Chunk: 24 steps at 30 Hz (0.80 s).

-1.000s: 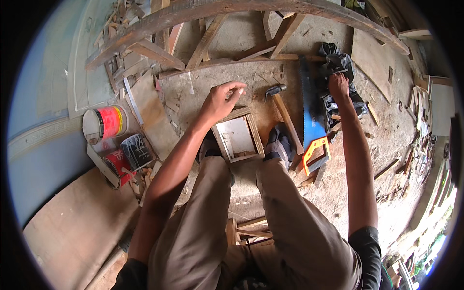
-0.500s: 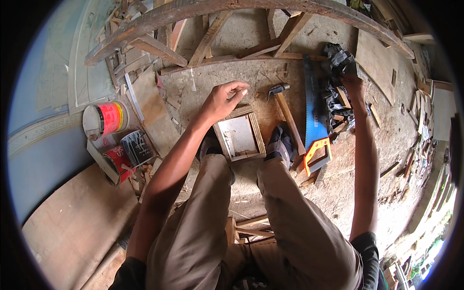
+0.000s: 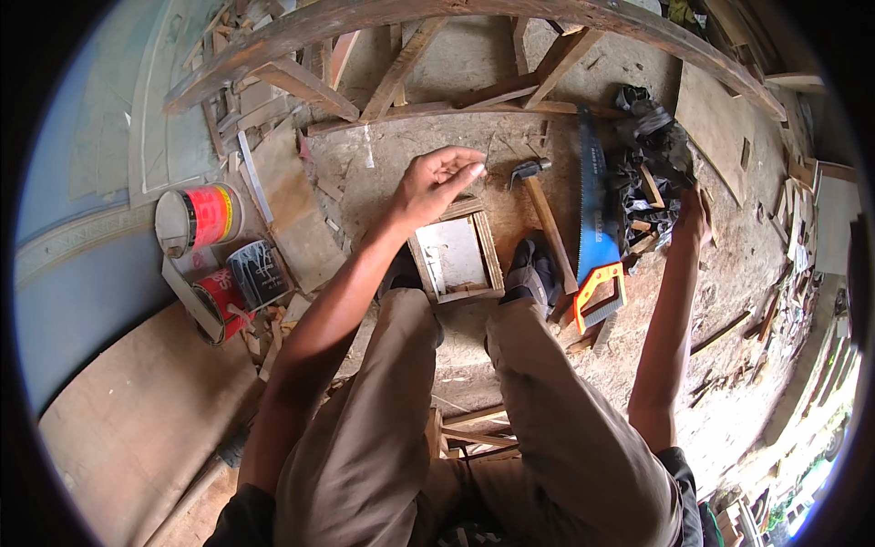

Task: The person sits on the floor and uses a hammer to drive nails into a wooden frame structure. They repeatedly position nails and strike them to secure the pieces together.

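My left hand (image 3: 439,187) hovers just above the far end of a small wooden frame (image 3: 493,251), thumb and fingertips pinched together. What they hold, if anything, is too small to make out. The frame, with a white panel (image 3: 453,255) inside it, lies between my feet. Off to the right, my right hand (image 3: 694,221) is closed at the near right edge of a crumpled black plastic bag (image 3: 649,128), with wood scraps among its folds. A claw hammer (image 3: 549,223) with a wooden handle and a blue handsaw (image 3: 594,219) with an orange grip lie between frame and bag.
Paint cans (image 3: 200,219) stand at the left by a blue wall (image 3: 82,301). A long wooden truss (image 3: 401,112) spans the far side. A plywood sheet (image 3: 150,410) lies at the lower left, and wood scraps (image 3: 788,219) litter the right.
My right hand has come nearer and slightly right, and the bag's edge has stretched the same way. My left hand has shifted a little to the right, still pinched.
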Each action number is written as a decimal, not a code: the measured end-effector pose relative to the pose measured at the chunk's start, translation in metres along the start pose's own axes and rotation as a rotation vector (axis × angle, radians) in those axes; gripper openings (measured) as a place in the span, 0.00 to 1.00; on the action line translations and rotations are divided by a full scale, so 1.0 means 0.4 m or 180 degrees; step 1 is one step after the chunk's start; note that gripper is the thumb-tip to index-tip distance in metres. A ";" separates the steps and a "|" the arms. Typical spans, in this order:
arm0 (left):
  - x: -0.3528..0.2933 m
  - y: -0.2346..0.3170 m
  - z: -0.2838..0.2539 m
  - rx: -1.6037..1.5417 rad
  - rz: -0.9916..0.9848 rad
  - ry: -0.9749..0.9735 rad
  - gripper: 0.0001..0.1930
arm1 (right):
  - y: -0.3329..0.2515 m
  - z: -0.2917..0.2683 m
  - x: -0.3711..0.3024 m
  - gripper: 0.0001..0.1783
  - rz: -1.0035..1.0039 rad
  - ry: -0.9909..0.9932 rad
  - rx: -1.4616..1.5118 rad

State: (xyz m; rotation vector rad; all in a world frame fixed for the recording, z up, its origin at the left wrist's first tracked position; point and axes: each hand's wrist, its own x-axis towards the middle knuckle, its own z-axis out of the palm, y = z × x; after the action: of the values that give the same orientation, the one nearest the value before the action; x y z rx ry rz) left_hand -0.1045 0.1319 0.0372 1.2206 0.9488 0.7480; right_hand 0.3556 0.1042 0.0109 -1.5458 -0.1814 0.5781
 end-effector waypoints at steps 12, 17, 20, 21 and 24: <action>-0.034 0.130 0.152 -0.0081 0.0528 0.0043 0.15 | -0.089 0.183 -0.600 0.11 0.1933 -0.2488 0.0957; -0.034 0.101 0.148 -0.0252 0.0632 0.0340 0.14 | -0.080 0.230 -0.632 0.09 0.2542 -0.2545 0.1226; -0.032 0.088 0.138 0.0112 0.1173 0.0501 0.10 | -0.061 0.223 -0.638 0.09 0.2868 -0.2560 0.1224; -0.032 0.092 0.140 0.0085 0.1169 0.0517 0.09 | -0.061 0.224 -0.648 0.09 0.2985 -0.2487 0.1198; -0.022 0.117 0.144 0.0133 0.1029 0.0482 0.08 | -0.051 0.226 -0.657 0.10 0.3111 -0.2514 0.1353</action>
State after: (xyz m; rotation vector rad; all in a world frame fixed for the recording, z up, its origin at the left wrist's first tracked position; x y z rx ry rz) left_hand -0.0556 0.1089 0.0887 1.3872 0.9031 1.0932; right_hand 0.0942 0.0655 0.0989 -0.8403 0.1234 1.8607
